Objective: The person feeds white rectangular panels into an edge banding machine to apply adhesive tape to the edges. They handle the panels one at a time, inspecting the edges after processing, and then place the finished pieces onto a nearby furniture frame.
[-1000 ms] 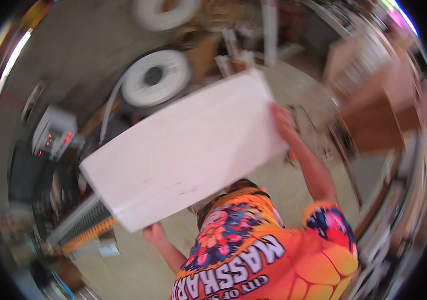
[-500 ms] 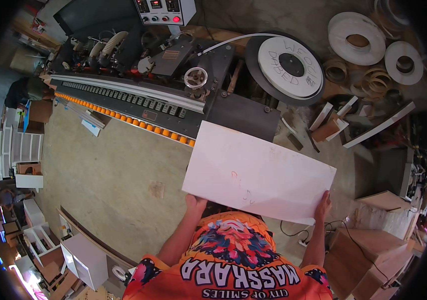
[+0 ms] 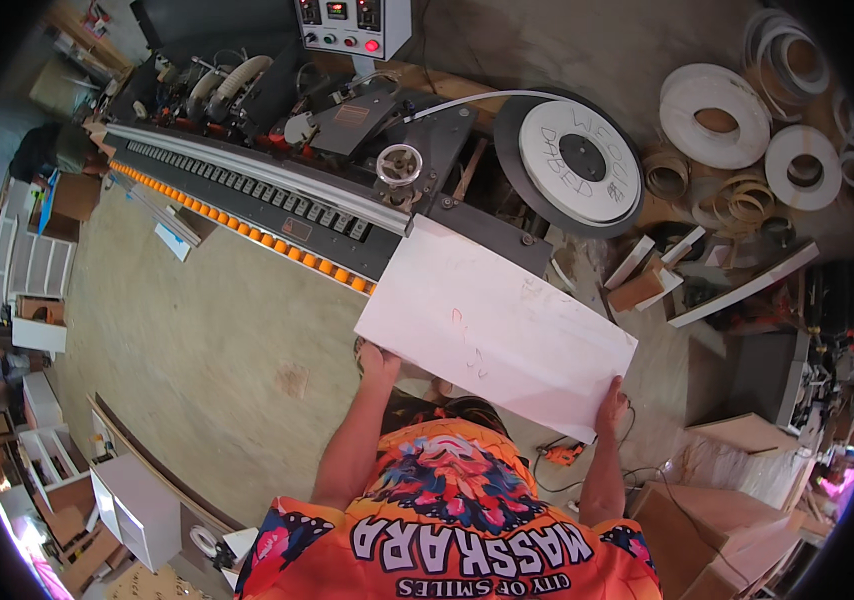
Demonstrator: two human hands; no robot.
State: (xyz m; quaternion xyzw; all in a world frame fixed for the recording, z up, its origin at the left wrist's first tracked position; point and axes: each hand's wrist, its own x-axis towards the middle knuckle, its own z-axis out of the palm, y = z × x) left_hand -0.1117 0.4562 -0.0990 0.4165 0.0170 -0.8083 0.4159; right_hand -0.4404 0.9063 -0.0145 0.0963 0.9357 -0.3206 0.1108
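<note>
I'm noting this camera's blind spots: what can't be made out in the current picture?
- Head view: most fingers of the left hand and right hand, hidden by the white panel.
- Head view: the panel's underside, facing away from the camera.
- Head view: the top of the control box, cut off by the upper edge.
- Head view: separate items in the far-right clutter, too small and dark.

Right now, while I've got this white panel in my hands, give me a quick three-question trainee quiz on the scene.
1. True or false: the left hand and right hand both touch the white panel.
2. What colour is the row of small pieces along the machine's near edge? A green, B orange, C blue.
3. Fill in: in the picture, the handwheel is ____ of the white roll.

Key: 1 true; 2 B; 3 left.
</note>
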